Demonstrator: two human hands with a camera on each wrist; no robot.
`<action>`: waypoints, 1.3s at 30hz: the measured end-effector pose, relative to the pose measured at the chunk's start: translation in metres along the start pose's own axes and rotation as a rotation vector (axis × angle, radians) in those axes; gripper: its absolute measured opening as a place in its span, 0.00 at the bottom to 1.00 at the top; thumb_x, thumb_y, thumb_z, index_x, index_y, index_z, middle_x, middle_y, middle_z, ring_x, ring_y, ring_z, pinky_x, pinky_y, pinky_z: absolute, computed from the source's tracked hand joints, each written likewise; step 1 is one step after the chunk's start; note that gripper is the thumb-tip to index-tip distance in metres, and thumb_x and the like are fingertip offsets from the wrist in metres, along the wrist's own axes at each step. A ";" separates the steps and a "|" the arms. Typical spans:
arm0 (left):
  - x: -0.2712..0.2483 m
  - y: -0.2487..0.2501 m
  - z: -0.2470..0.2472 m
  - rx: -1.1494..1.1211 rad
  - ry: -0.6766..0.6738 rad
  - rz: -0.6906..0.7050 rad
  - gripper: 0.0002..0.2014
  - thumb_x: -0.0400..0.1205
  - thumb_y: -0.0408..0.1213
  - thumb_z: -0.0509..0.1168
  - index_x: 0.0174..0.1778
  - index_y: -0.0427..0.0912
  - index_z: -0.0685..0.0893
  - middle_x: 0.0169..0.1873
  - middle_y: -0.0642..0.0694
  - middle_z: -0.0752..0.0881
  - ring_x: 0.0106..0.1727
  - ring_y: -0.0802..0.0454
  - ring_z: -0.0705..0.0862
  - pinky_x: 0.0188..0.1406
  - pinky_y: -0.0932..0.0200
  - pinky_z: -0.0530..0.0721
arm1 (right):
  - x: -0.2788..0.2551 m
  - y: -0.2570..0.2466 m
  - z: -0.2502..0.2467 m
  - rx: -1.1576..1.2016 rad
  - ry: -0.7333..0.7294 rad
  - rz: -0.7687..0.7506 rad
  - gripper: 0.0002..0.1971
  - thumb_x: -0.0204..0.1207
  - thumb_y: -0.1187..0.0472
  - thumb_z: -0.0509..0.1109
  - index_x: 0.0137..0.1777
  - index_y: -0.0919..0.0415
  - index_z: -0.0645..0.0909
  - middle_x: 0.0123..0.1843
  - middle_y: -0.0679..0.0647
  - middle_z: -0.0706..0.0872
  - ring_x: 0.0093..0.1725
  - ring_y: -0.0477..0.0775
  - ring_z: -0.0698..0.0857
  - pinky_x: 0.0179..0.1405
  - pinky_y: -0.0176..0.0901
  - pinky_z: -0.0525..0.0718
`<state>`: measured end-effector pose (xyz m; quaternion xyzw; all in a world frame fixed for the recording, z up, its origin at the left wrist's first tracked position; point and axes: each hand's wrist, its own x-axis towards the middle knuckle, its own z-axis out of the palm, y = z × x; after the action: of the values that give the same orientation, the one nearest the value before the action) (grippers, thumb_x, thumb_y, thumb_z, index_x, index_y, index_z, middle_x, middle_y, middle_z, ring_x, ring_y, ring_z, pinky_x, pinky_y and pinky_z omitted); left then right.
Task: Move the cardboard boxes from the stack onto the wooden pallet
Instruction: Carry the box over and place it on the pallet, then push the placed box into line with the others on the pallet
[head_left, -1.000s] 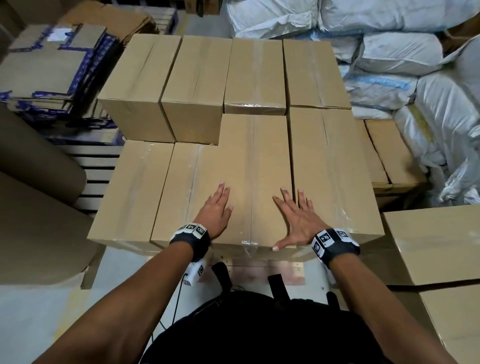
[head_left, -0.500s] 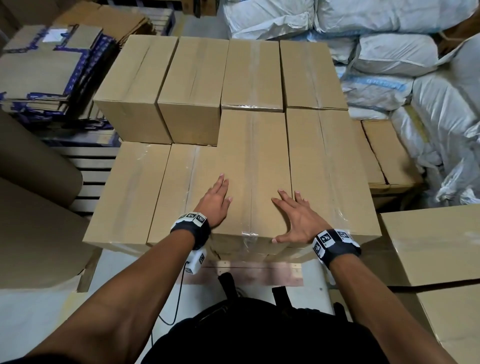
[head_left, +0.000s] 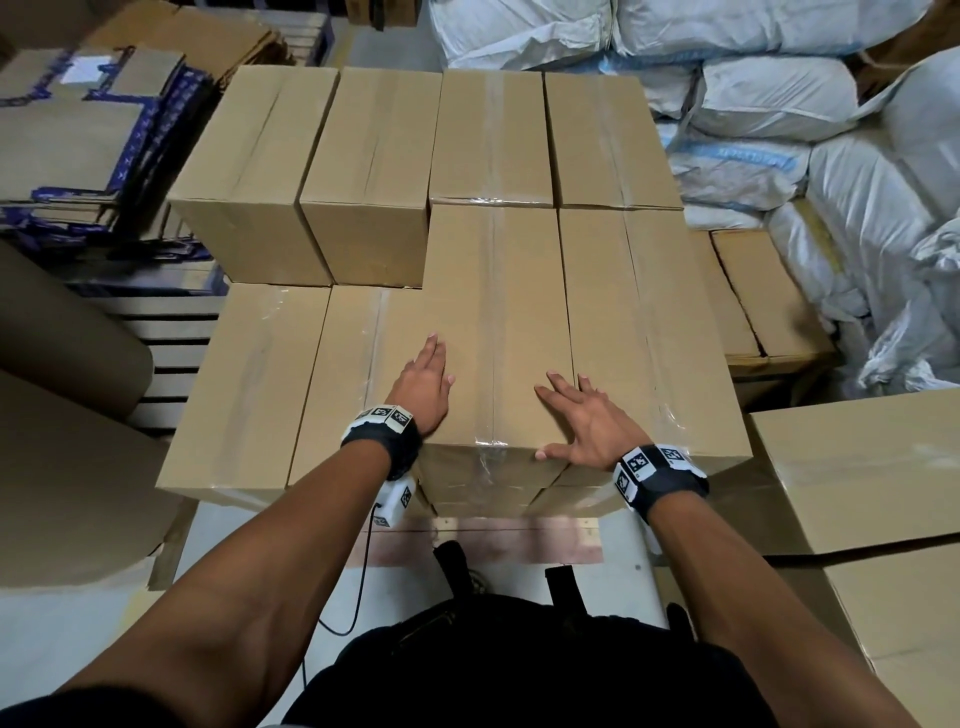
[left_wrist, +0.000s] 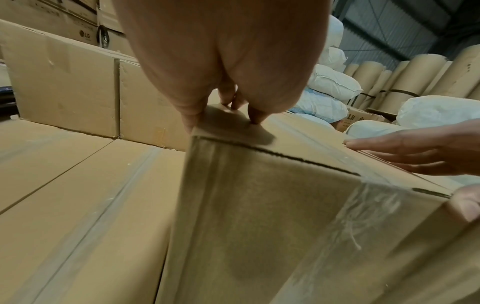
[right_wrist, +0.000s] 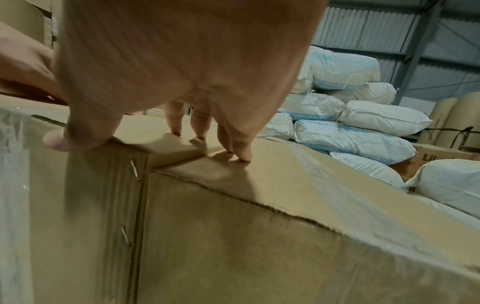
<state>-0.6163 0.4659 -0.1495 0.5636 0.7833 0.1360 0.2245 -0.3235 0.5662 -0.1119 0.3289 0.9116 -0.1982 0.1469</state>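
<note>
Cardboard boxes cover the wooden pallet (head_left: 171, 332) in front of me, and the one I'm settling, the taped box (head_left: 498, 332), sits on the upper layer, near row, tight against its neighbour (head_left: 644, 332) on the right. My left hand (head_left: 423, 389) lies flat on its top by the left edge, fingers straight and close together. My right hand (head_left: 584, 421) is spread flat across the seam between the two boxes, thumb along the near top edge, gripping nothing.

What could go wrong: to my left the near row is only one layer high, so that side of the box stands unsupported. If I lean too hard on that edge, it could tip or slide off the box below (head_left: 358, 374). Its front face overhangs the lower boxes slightly, I think, though the angle makes that hard to judge; left proud, it could get knocked loose. The clear tape (head_left: 491, 457) at the front looks wrinkled and could peel if I drag the box.

Contents: every box here is taped shut, so I can't tell what is inside. White sacks (head_left: 779, 93) are piled behind, also closed.
</note>
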 end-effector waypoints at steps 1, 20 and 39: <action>-0.002 0.000 0.001 0.007 -0.009 -0.002 0.31 0.94 0.42 0.54 0.92 0.38 0.53 0.93 0.42 0.48 0.89 0.34 0.62 0.89 0.40 0.61 | 0.000 0.000 0.001 0.001 -0.005 0.000 0.57 0.74 0.25 0.72 0.94 0.47 0.48 0.95 0.51 0.42 0.91 0.77 0.48 0.86 0.77 0.55; -0.146 0.021 0.008 0.207 -0.091 0.180 0.26 0.91 0.39 0.59 0.86 0.35 0.68 0.90 0.33 0.59 0.88 0.37 0.64 0.90 0.34 0.52 | -0.094 -0.081 0.082 0.211 0.379 0.282 0.24 0.84 0.59 0.74 0.78 0.61 0.76 0.87 0.62 0.72 0.73 0.68 0.84 0.70 0.64 0.86; -0.344 0.158 0.219 0.059 -0.613 0.556 0.20 0.87 0.41 0.64 0.77 0.46 0.81 0.76 0.45 0.80 0.77 0.42 0.77 0.80 0.51 0.71 | -0.412 -0.108 0.323 0.735 0.460 1.027 0.15 0.81 0.52 0.77 0.66 0.50 0.86 0.63 0.50 0.92 0.59 0.55 0.91 0.62 0.53 0.89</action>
<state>-0.2853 0.1838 -0.1964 0.7743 0.5016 -0.0049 0.3857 -0.0453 0.1191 -0.2034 0.7834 0.5207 -0.3253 -0.0971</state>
